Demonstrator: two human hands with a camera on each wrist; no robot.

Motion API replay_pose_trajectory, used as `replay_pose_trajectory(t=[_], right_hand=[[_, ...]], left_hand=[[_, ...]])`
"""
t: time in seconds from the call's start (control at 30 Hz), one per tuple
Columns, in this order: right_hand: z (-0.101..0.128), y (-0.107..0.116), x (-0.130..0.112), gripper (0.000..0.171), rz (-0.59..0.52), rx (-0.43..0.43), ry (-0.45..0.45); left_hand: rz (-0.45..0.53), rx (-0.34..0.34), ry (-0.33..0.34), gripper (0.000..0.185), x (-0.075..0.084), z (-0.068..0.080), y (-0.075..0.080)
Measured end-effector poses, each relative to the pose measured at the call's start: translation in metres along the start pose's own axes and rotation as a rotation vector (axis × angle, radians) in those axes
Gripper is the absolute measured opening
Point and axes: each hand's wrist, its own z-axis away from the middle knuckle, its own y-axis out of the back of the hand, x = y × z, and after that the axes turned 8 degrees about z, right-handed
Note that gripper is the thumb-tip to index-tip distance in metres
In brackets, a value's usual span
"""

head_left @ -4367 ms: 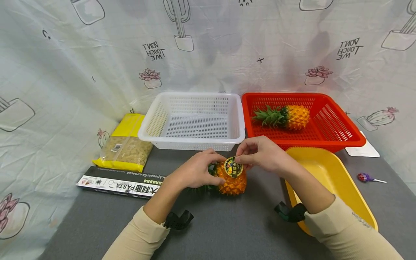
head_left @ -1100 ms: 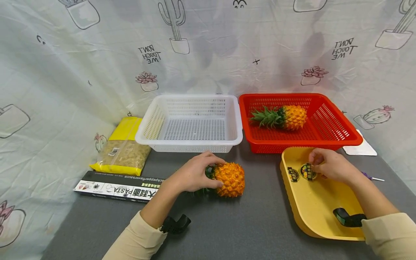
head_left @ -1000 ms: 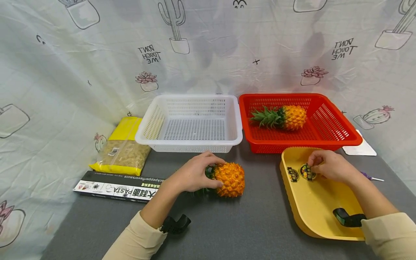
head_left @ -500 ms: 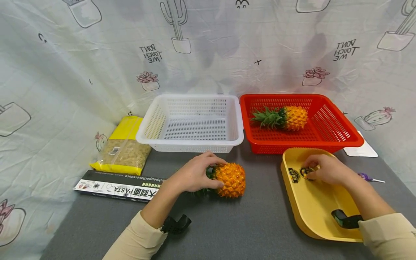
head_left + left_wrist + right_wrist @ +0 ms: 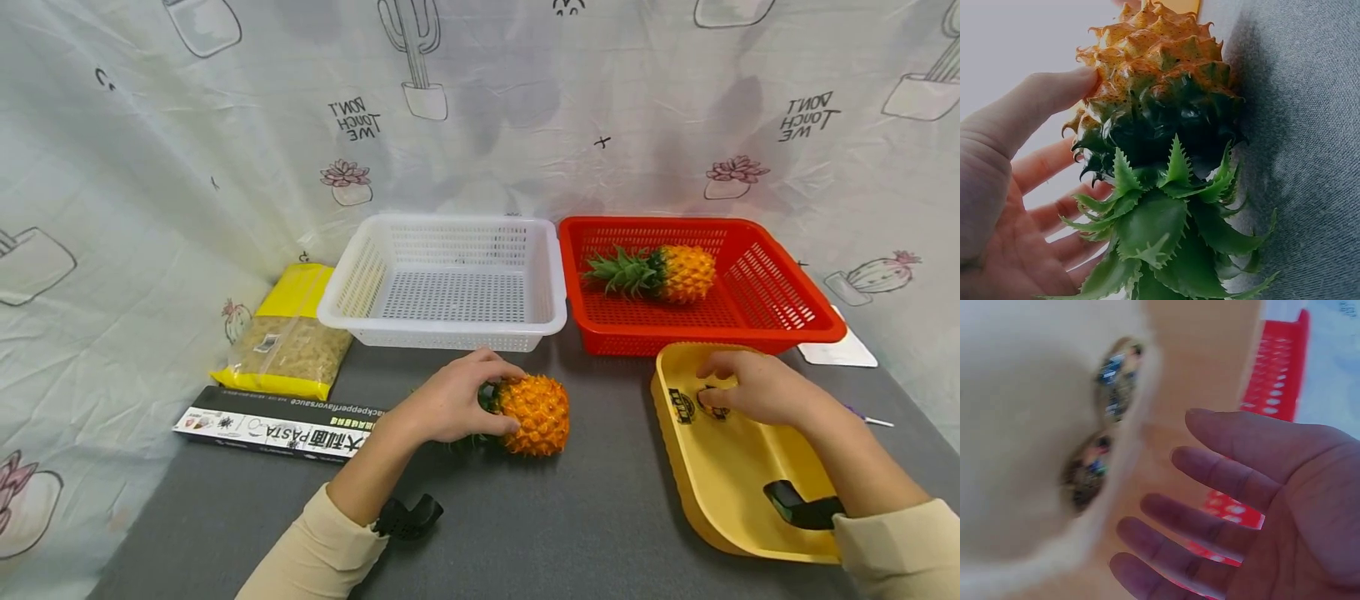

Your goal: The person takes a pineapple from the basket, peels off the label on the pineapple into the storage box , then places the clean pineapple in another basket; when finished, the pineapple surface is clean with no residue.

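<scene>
Orange pineapple (image 5: 534,414) lies label-free mid-worktop, gripped by the left hand (image 5: 450,400); the right hand (image 5: 750,390), fingers relaxed, rests over two stickers (image 5: 681,406) in the yellow tray (image 5: 720,492). Binning likely remains.

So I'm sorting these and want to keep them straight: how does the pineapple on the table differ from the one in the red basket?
The pineapple on the table lies on the grey tabletop, gripped by the left hand; the pineapple in the red basket lies untouched in the red basket. The table one's leaves are mostly hidden by that hand; the basket one's show fully. Both are orange, on their sides, crowns pointing left.
</scene>
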Motion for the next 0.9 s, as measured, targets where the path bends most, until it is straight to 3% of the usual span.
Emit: replay_pose_trajectory(t=[0.37,0.63,0.9], right_hand=[[-0.001,0.031,-0.050,0.032,-0.090,0.033,0.049],[-0.001,0.042,-0.081,0.032,-0.186,0.014,0.060],[-0.003,0.040,-0.110,0.033,-0.364,0.003,0.066]], left_hand=[[-0.003,-0.003,-0.003,0.058,0.003,0.000,0.001],[-0.005,0.009,-0.006,0.057,0.002,0.001,0.000],[-0.005,0.013,-0.013,0.057,0.001,0.002,-0.001]])
